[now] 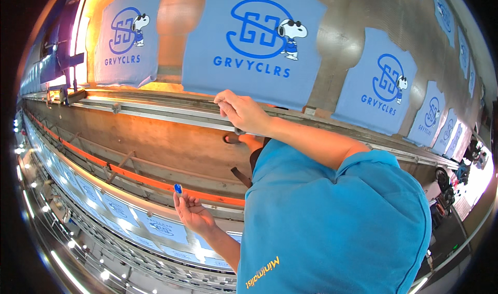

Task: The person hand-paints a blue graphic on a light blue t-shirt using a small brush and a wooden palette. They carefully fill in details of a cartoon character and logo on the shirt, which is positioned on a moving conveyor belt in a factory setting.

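Observation:
My left hand is raised over the aisle, palm upward, pinching a small blue object with a pale lower part between thumb and fingers; its exact kind is too small to tell. My right hand is curled at the table's edge, just below a light blue garment panel. Its fingers are bent together, and whatever they hold, if anything, is hidden. The panel lies flat, printed with a darker blue emblem, lettering and a white cartoon dog in sunglasses.
More printed panels lie along the brown table, one to the left and one to the right. A metal rail runs along the table edge. Across the aisle, an orange beam fronts another table with blue panels.

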The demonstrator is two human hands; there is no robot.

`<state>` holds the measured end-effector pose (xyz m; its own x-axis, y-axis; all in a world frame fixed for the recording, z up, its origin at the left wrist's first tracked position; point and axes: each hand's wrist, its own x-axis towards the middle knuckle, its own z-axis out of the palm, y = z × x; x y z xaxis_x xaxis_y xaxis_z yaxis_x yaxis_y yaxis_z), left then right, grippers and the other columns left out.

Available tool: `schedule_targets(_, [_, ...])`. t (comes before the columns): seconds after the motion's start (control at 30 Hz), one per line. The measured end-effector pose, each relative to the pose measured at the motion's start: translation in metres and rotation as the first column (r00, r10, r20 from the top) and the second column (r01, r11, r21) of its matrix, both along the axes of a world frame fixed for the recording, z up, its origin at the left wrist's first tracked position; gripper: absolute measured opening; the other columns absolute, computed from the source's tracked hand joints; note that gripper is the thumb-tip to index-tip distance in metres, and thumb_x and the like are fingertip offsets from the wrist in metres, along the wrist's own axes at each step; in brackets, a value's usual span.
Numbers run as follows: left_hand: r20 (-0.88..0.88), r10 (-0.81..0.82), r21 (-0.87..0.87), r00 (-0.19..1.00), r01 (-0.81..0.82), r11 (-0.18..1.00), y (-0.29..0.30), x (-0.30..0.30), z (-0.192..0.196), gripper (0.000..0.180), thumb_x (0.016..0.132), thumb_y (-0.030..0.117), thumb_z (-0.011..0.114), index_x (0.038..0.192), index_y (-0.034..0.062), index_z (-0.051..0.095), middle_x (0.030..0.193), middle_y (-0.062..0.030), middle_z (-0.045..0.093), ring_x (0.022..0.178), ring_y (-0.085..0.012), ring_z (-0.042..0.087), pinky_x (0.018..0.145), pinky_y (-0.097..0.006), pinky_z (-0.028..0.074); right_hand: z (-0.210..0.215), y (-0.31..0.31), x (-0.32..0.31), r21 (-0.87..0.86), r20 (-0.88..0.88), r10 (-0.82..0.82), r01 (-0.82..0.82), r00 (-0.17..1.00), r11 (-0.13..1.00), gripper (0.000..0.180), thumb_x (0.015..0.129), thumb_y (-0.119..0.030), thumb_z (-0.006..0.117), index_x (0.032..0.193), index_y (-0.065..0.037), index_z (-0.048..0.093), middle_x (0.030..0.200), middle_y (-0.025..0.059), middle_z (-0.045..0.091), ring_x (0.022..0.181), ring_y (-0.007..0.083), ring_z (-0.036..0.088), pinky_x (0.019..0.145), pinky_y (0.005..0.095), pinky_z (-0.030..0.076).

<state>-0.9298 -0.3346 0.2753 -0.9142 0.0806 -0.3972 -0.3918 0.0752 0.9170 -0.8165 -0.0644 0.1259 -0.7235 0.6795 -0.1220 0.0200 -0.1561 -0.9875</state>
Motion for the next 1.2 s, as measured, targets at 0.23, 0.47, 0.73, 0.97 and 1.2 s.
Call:
schedule_targets(0.23, [-0.001,-0.037,0.106,0.999,0.037,0.994,0.001,-0.073,-0.005,0.031,0.104,0.010,0.057,0.134,0.0014,0.059,0.103,-0.0115,0.072,0.081,-0.0155,0.066,0.069,-0.027,0.054,0.014,0.007,-0.052,-0.005,0.113,-0.015,0.015,0.993,1.000,0.013,0.108,-0.010,0.049,0.119,-0.010,0.057,0.080,0.0039,0.064,0.070,0.0123,0.060,0.063,0.0308,0.050])
schedule_targets(0.47, [0.046,0.039,0.195,0.998,-0.047,0.980,-0.026,-0.185,-0.021,0.028,0.103,0.006,0.058,0.130,-0.0013,0.061,0.099,-0.0131,0.074,0.076,-0.0156,0.067,0.068,-0.028,0.056,0.059,0.007,-0.165,0.271,0.060,0.068,-0.082,0.996,0.959,0.011,0.108,-0.012,0.052,0.112,-0.003,0.057,0.084,0.0045,0.064,0.073,0.0112,0.060,0.065,0.0286,0.051])
schedule_targets(0.73, [0.006,-0.068,0.223,0.998,0.065,0.973,-0.043,-0.354,-0.012,0.030,0.103,0.007,0.059,0.131,-0.0024,0.060,0.099,-0.0121,0.072,0.078,-0.0142,0.064,0.070,-0.027,0.054,0.081,-0.068,-0.317,0.213,-0.046,0.005,0.005,0.999,0.977,0.010,0.105,-0.010,0.054,0.108,-0.001,0.057,0.085,0.0092,0.066,0.077,0.0160,0.065,0.070,0.0318,0.054])
schedule_targets(0.97, [-0.015,-0.033,0.217,0.999,0.035,0.975,-0.074,-0.434,-0.005,0.029,0.103,0.009,0.060,0.131,-0.0011,0.060,0.100,-0.0108,0.072,0.079,-0.0134,0.065,0.071,-0.026,0.054,0.105,-0.094,-0.437,0.225,0.012,0.150,-0.149,0.989,0.963,0.012,0.104,-0.014,0.054,0.106,-0.003,0.059,0.087,0.0115,0.068,0.078,0.0227,0.066,0.072,0.0369,0.053])
schedule_targets(1.2, [0.035,0.072,0.140,0.997,-0.076,0.987,-0.097,-0.443,0.007,0.028,0.104,0.010,0.057,0.131,0.0013,0.061,0.098,-0.0098,0.073,0.075,-0.0137,0.065,0.066,-0.025,0.053,0.114,-0.101,-0.529,0.312,0.078,0.210,-0.224,0.975,0.923,0.019,0.105,-0.020,0.053,0.104,-0.003,0.059,0.086,0.0117,0.067,0.079,0.0235,0.066,0.072,0.0378,0.052])
